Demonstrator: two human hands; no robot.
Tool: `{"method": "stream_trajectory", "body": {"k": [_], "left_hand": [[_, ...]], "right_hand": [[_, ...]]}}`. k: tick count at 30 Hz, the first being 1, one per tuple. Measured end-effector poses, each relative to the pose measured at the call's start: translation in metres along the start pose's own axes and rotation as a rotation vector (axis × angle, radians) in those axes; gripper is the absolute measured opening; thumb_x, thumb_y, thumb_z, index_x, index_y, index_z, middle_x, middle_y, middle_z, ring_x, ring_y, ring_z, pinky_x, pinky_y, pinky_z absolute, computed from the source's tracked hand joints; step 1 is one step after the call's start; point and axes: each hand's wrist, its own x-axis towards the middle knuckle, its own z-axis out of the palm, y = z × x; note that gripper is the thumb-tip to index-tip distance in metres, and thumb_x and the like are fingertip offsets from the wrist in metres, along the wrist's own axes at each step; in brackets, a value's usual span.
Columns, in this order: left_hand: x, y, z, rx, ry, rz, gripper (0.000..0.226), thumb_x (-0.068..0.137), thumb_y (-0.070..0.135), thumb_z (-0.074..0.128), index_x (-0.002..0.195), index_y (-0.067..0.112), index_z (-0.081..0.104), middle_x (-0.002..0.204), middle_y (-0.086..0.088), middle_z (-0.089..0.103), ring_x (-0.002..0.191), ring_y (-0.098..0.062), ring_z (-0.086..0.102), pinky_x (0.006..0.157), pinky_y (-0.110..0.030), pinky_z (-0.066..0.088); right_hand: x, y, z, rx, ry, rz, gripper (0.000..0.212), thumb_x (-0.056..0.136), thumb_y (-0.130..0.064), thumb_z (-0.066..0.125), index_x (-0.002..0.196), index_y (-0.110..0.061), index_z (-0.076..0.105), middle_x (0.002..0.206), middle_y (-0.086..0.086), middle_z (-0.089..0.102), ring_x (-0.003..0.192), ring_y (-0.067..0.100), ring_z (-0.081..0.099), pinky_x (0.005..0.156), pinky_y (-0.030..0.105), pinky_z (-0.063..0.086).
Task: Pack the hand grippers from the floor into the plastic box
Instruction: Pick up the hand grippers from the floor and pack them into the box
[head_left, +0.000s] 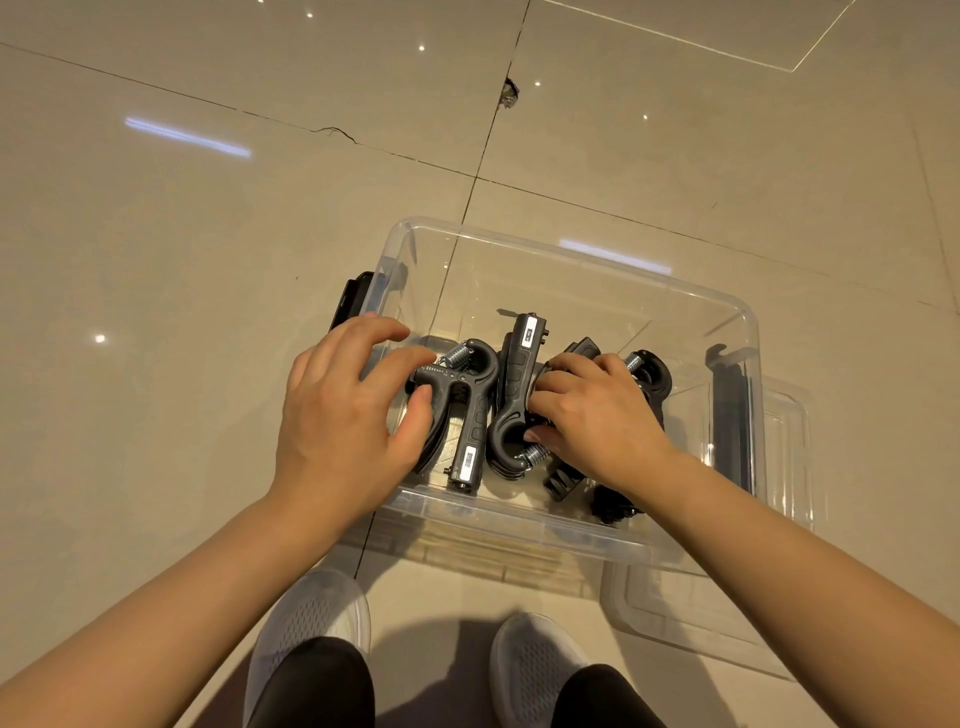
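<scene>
Clear plastic box (582, 254) on a beige tiled floor (208, 260), black latch clip (353, 299) on its left end, another on the right. Several black hand grippers inside, lying along the near side of the bottom. Left hand (343, 410) over the box's left edge, fingers spread and bent, thumb and fingertips touching the left hand gripper (467, 410), steel spring at its top. White label (469, 461) on its handle, print too small to read. Right hand (597, 415) reaching into the middle, fingers curled round the handle of the middle hand gripper (511, 395); second white label (530, 332) at its far end, also unreadable. More grippers partly hidden under the right hand. Transparent lid (727, 613) flat on the floor beside the box's near right corner. Two grey mesh shoes (311, 618) at the bottom edge
</scene>
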Motion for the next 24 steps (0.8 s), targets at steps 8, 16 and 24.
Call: {"method": "stream_trajectory", "body": {"k": [8,16,24], "left_hand": [[-0.001,0.000,0.001,0.010,-0.003,0.012,0.027,0.082,0.026,0.053,0.100,0.014,0.069,0.113,-0.007,0.059,0.114,-0.031,0.053,0.085,-0.040,0.040],[0.000,0.000,0.002,0.098,-0.089,0.047,0.035,0.082,0.035,0.047,0.105,0.016,0.066,0.120,-0.008,0.058,0.127,-0.034,0.044,0.095,-0.048,0.036],[0.003,0.000,0.004,0.118,-0.193,0.041,0.045,0.082,0.044,0.047,0.110,0.015,0.065,0.133,-0.008,0.053,0.135,-0.037,0.031,0.097,-0.055,0.038]], "right_hand": [[-0.025,0.033,-0.034,0.356,0.035,0.311,0.033,0.090,-0.037,0.055,0.118,-0.021,0.061,0.128,-0.001,0.053,0.118,0.021,0.049,0.099,0.039,0.037],[-0.095,0.015,-0.021,0.179,0.063,0.344,0.019,0.087,-0.034,0.059,0.100,-0.024,0.068,0.108,-0.003,0.066,0.098,0.019,0.062,0.093,0.037,0.040],[-0.096,0.011,-0.017,0.257,0.164,0.395,0.034,0.086,-0.041,0.042,0.084,-0.024,0.072,0.094,-0.008,0.069,0.089,0.015,0.064,0.091,0.035,0.041]]}}
